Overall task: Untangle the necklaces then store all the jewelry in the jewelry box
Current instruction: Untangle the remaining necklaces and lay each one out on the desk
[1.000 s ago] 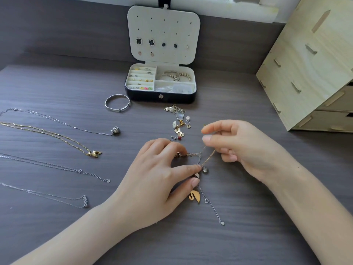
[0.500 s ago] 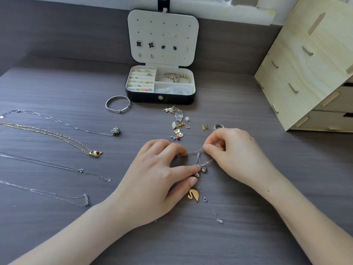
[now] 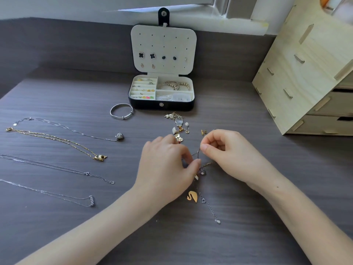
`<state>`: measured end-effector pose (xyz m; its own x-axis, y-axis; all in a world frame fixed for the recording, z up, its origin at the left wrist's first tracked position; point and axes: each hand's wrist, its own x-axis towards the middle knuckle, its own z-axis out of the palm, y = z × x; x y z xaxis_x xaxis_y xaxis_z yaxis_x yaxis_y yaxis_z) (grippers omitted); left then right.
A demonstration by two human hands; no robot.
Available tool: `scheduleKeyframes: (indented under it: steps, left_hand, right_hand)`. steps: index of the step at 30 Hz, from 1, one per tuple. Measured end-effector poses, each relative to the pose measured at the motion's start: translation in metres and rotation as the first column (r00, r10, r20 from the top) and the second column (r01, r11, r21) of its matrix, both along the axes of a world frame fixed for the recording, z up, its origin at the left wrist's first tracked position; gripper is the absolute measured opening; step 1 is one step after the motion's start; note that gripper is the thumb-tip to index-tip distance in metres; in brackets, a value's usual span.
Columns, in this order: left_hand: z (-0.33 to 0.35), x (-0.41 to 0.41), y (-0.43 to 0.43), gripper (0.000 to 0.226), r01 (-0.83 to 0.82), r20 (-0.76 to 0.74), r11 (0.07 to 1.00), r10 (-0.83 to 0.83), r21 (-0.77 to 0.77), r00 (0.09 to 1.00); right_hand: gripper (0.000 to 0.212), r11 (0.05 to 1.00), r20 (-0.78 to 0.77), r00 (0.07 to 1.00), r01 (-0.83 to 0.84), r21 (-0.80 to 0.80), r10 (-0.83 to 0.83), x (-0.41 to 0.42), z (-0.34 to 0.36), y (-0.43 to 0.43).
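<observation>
A knot of tangled necklaces (image 3: 202,169) lies mid-table between my hands. My left hand (image 3: 168,167) pinches its chains at the knot, and my right hand (image 3: 227,152) pinches a strand just above it. A gold swan pendant (image 3: 192,196) and a silver chain tail (image 3: 211,211) trail toward me. The open jewelry box (image 3: 162,105) stands at the back, earrings pinned in its lid, rings and bracelets in its compartments. A gold necklace (image 3: 57,139) and three silver ones lie straightened at the left.
A silver bangle (image 3: 121,111) lies left of the box. Loose earrings and charms (image 3: 179,125) are scattered between box and hands. A wooden drawer unit (image 3: 309,73) stands at the right. The dark table (image 3: 267,188) meets a wall behind.
My right hand came down toward the knot and its fingers curled tighter on the strand. My left hand shifted slightly and stays on the knot.
</observation>
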<state>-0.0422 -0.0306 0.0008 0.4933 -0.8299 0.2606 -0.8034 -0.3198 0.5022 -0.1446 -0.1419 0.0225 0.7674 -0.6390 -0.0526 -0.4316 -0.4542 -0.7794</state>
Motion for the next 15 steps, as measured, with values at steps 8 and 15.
scheduleKeyframes:
  steps: [8,15]
  left_hand:
    - [0.004,-0.010,-0.015,0.020,-0.069,-0.061,0.995,0.074,0.072,0.995]
    - [0.003,-0.002,-0.005,0.015,-0.022,-0.214,0.998,0.033,0.054,0.976]
  right_hand:
    - [0.023,0.994,0.075,0.997,-0.013,0.112,0.005,-0.003,0.003,-0.001]
    - [0.023,0.984,0.051,0.997,0.048,0.169,-0.058,-0.004,0.001,-0.004]
